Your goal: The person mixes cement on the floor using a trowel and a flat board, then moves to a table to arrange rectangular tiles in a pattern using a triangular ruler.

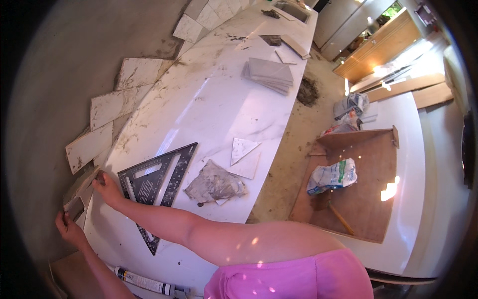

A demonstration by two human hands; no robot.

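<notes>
Two bare hands on one job from my end: left hand (73, 234) at the lower end of a pale tile piece (84, 192), right hand (109, 193) at its upper end, fingers bent on both. Can't tell from my feed whether either grip is closed or just pressing; fingertips partly hidden. Piece sits against the wall at the back edge of the worktop (209, 114), toward its near end, just below the staggered wall tiles (104, 108). Dark rectangular gap shows by the left fingers; can't tell if it's cut through the tile. Handling, my read: light, rigid, brittle, weakest around any cutout, slick if dusty or wet. I'd hold it by the two outer ends, flat fingers, even pressure, no twisting, no load on thin corners. Black triangular square (152, 185) lies just beside the right forearm, grey-smeared crumpled lump (214, 183) next to it, triangular offcut (243, 149) near the front edge, sealant tube (144, 281) at the near end.
</notes>
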